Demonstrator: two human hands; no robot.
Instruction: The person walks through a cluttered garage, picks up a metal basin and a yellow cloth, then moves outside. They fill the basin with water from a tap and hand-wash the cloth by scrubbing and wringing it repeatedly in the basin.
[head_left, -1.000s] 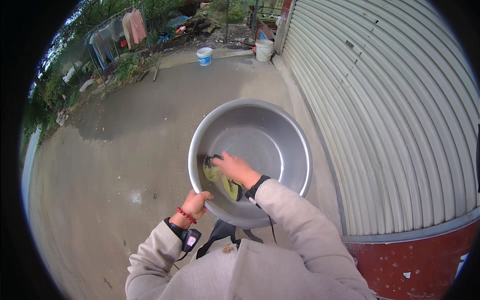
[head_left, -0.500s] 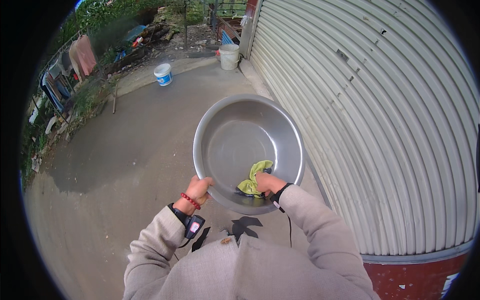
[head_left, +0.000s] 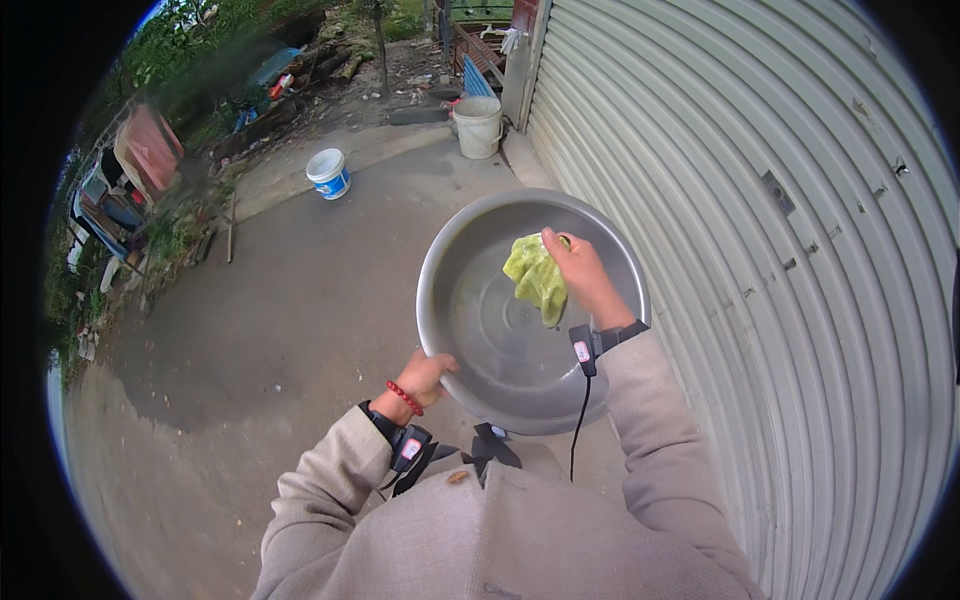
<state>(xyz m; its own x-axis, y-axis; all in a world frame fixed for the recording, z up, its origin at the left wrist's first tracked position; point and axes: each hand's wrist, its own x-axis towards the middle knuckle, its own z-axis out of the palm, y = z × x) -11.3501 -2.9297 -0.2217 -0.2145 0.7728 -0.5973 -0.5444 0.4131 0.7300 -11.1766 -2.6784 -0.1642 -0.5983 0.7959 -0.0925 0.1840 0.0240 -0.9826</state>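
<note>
A large round metal basin [head_left: 470, 350] is held up in front of me, its hollow facing me. My left hand [head_left: 425, 378] is closed on the rim at the basin's lower left, thumb over the edge and the other fingers out of sight behind it. My right hand [head_left: 585, 275] grips a crumpled yellow-green cloth [head_left: 538, 278], which hangs down over the basin's hollow. Whether the cloth touches the metal I cannot tell. A black wrist device with a cable sits on my right wrist; a red bead bracelet and a similar device are on my left.
A ribbed metal shutter [head_left: 740, 200] runs close along my right. On the concrete ground [head_left: 290, 330], partly wet, stand a small white-and-blue bucket [head_left: 328, 175] and a larger whitish bucket [head_left: 478, 128] farther off. Laundry [head_left: 150, 150] hangs by plants at the far left.
My right hand has lifted the cloth from the basin's lower right up toward its upper middle. The basin and my left hand on its rim appear slightly farther right in the view.
</note>
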